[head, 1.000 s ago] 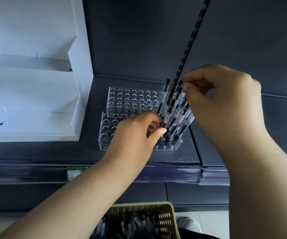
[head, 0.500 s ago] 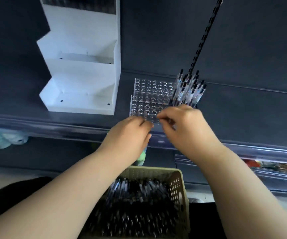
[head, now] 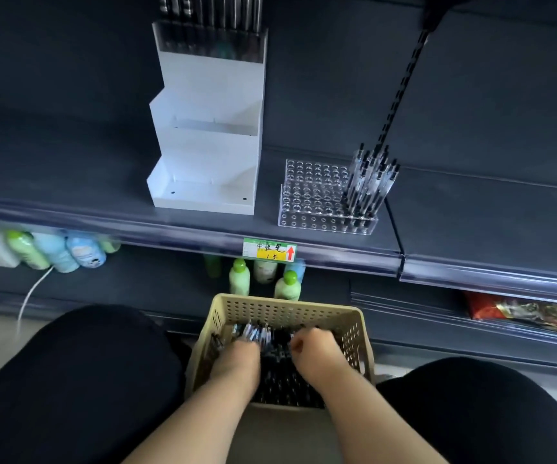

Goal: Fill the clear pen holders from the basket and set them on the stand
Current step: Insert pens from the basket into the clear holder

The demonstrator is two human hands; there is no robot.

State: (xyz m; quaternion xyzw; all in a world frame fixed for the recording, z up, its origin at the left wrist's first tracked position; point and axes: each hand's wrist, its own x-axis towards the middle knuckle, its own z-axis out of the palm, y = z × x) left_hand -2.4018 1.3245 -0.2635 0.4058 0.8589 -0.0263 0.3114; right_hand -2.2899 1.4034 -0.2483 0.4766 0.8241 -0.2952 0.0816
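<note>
1. Head camera looks down on both hands inside the basket (head: 284,309), which sits low between the person's knees.
2. The left hand (head: 237,360) has its fingers pushed down among the loose pens (head: 277,373). They are hidden there, so I cannot tell whether they hold any.
3. The right hand (head: 317,349) lies just beside it, fingers curled downward into the same heap. Whether they grip anything I cannot tell either.
4. Up and ahead of the fingers, well apart from them, two clear pen holders stand on the shelf (head: 103,182), the front holder (head: 317,222) close before the rear holder (head: 314,169).
5. A bunch of standing pens (head: 369,182) fills only the right end; the other holes show none.
6. Ahead and to the left of the fingers is the white stand (head: 203,182). Its top step (head: 210,38) carries a clear case of dark pens, and no holder shows on the two lower steps.
7. The task looks early: this seems to be a fetching step. Most holes remain to be filled, and both holders must then go across to the stand.
</note>
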